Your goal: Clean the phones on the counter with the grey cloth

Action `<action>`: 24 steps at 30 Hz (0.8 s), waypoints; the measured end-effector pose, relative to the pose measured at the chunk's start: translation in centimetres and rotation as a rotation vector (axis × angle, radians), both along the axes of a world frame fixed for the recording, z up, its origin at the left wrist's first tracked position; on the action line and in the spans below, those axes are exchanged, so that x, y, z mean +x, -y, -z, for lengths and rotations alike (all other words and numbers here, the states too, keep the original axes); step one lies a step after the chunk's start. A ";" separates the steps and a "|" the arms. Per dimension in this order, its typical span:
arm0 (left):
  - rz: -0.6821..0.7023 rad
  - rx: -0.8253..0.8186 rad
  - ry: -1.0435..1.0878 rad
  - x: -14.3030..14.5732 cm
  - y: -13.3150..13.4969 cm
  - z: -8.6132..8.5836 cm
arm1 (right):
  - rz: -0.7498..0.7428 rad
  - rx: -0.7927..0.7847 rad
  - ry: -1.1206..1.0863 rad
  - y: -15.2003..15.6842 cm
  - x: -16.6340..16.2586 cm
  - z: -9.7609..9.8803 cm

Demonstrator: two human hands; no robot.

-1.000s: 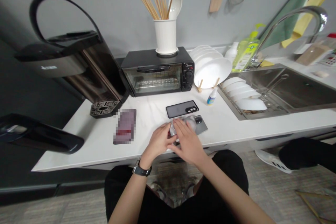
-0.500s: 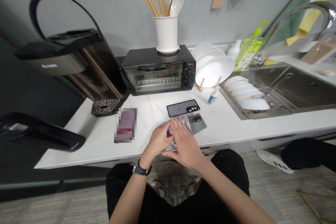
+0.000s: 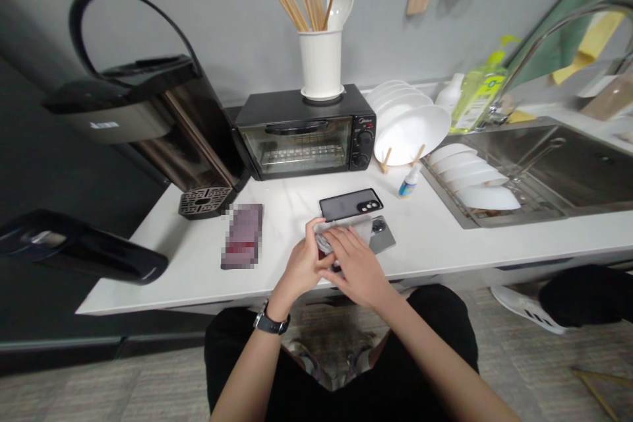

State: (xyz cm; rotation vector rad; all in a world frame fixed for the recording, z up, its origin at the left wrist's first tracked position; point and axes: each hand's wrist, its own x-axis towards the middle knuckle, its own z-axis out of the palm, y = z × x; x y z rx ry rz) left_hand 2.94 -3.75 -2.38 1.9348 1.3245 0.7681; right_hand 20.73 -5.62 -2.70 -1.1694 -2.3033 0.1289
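Note:
My left hand (image 3: 304,265), with a black-strapped watch (image 3: 271,322) on its wrist, is closed around a dark, partly reddish thing mostly hidden by the hands and cloth. Over it, my right hand (image 3: 357,268) presses a light grey cloth (image 3: 364,229) with its fingers laid together. Just right of the cloth lies a silver-grey phone (image 3: 386,239) with round camera lenses, partly covered. Behind the hands rests a black-rimmed phone case (image 3: 350,203) with camera cutouts. A small white spray bottle (image 3: 409,182) with a blue label stands farther right.
On the left are a pixelated, phone-shaped purple item (image 3: 242,236), a dark drinks dispenser (image 3: 182,138) and a dark bottle-like object (image 3: 84,247). A toaster oven (image 3: 301,144), racked plates (image 3: 413,135) and a sink (image 3: 583,165) line the back and right. Another person's shoe (image 3: 527,310) shows below.
The whole view has shifted slightly, so things appear farther right. My left fingers have lifted and opened a little around the cloth, while my right hand has slid slightly over it.

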 end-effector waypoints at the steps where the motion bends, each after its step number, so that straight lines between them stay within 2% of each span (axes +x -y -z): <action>1: -0.005 -0.016 0.007 0.1 0.0 -0.1 | 0.034 0.005 0.002 -0.4 1.2 0.0; 4: 0.011 -0.027 0.030 0.4 -0.2 -0.4 | 0.294 0.019 0.004 -1.5 4.5 -0.2; 6: 0.017 -0.023 0.019 0.5 -0.3 -0.4 | 0.374 0.030 0.006 -1.4 4.3 -0.2; 8: 0.026 -0.005 0.006 0.3 -0.3 -0.3 | 0.259 0.036 0.016 -0.6 2.1 -0.1; 10: 0.025 0.030 0.022 0.1 -0.2 -0.1 | 0.051 0.017 0.033 0.4 -0.4 0.2; 12: 0.004 0.038 0.034 -0.1 -0.1 0.0 | -0.066 -0.002 0.058 0.9 -1.1 0.6; 14: -0.025 0.015 0.031 0.0 -0.1 -0.1 | -0.019 -0.004 0.080 1.1 0.3 1.1; 18: -0.040 0.017 -0.049 0.4 -0.5 -0.2 | 0.254 0.037 0.086 2.3 3.7 2.0; 20: -0.045 0.036 -0.094 0.5 -0.8 -0.2 | 0.237 0.045 0.093 3.7 3.4 2.4; 23: -0.050 0.050 -0.099 0.5 -1.0 -0.1 | 0.085 0.010 0.126 5.2 2.1 2.6; 24: -0.047 0.047 -0.093 0.5 -1.0 0.0 | 0.087 0.004 0.127 5.1 2.0 2.6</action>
